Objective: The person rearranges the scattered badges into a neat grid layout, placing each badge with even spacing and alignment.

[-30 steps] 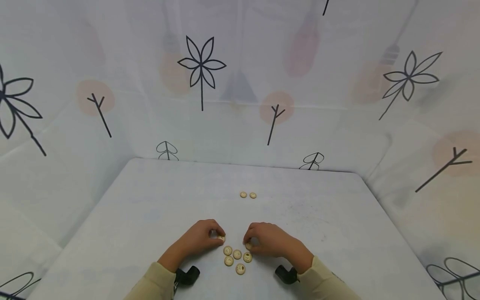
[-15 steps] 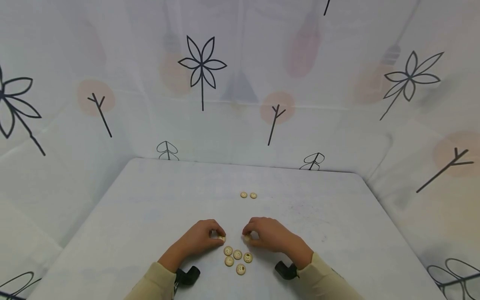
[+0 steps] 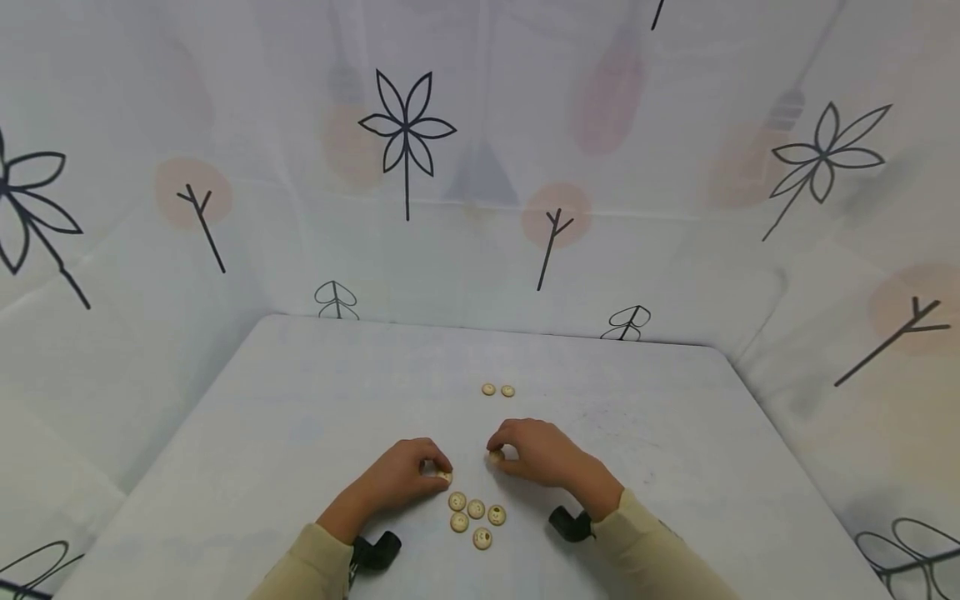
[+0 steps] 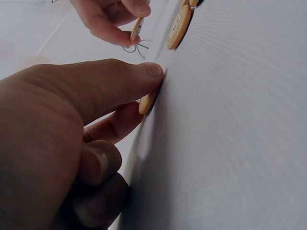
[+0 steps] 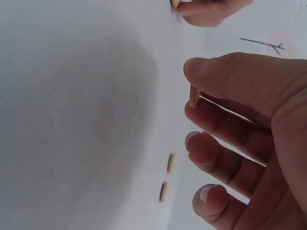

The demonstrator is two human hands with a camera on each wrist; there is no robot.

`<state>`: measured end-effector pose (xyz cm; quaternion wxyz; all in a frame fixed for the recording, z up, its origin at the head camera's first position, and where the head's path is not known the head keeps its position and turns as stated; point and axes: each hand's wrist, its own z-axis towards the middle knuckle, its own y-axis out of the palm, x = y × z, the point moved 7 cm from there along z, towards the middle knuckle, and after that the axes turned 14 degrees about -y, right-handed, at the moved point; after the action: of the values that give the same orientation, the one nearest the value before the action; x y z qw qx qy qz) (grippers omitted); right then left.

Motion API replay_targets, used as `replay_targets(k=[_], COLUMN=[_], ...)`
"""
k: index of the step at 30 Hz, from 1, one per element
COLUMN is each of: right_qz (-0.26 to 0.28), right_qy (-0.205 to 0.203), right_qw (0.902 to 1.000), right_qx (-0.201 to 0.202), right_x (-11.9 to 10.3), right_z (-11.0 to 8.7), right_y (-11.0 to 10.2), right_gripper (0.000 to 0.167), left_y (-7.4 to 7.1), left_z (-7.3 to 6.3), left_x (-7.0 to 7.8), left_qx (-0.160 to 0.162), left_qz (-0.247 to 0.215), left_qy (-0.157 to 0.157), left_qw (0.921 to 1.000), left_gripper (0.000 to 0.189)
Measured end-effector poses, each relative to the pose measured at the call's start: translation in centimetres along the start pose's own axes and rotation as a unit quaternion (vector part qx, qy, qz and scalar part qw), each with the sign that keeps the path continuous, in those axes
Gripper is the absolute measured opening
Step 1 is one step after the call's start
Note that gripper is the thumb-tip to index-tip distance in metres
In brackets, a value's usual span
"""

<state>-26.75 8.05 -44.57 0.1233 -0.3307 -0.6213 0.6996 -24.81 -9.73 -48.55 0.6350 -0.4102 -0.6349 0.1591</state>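
In the head view my left hand pinches a round wooden disc with a drawn face, between thumb and forefinger. That disc sits low at the white table surface in the left wrist view. My right hand holds a second wooden disc by its edges, raised over the table in the right wrist view, with the other fingers loosely bent. Between and below the hands lies a cluster of several like discs, faces up. Farther back, two more discs lie side by side.
The white table ends at a back edge against a white curtain printed with flowers and twigs. Black wrist cameras are strapped near the cuffs of both beige sleeves.
My right hand has lifted its disc from beside the cluster and carried it away toward the back of the table. The left hand stays where it was with its disc.
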Motion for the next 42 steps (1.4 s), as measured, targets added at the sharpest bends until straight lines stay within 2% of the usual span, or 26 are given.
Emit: replay_targets(k=[13,25,30,37,42], right_qz=[-0.01,-0.029,-0.042,-0.031,-0.03], right_qy=[0.012,0.024,0.024,0.035,0.03], right_qw=[0.9997,0.9991,0.9984,0.9982,0.998], right_qx=[0.016,0.021,0.03,0.037,0.047], right_x=[1.2,2.1,2.3,2.9,3.1], right_z=[1.6,2.7,3.3,4.1,4.7], right_y=[-0.8,-1.3,-1.7,-1.9,-2.0], right_gripper=[0.022,0.022,0.021,0.023,0.023], left_y=[0.0,0.0,0.1,0.1,0.1], left_z=[0.2,0.2,0.2,0.3,0.4], left_x=[-0.3,-0.1,-0.2,-0.4,-0.4], left_qx=[-0.006,-0.004,0.0,0.0,0.003], left_qz=[0.004,0.0,0.005,0.006,0.007], left_qy=[-0.015,-0.002,-0.007,-0.013,-0.003], left_qw=[0.9999,1.0,1.0,0.9999,1.0], left_gripper=[0.015,0.015,0.014,0.014,0.014])
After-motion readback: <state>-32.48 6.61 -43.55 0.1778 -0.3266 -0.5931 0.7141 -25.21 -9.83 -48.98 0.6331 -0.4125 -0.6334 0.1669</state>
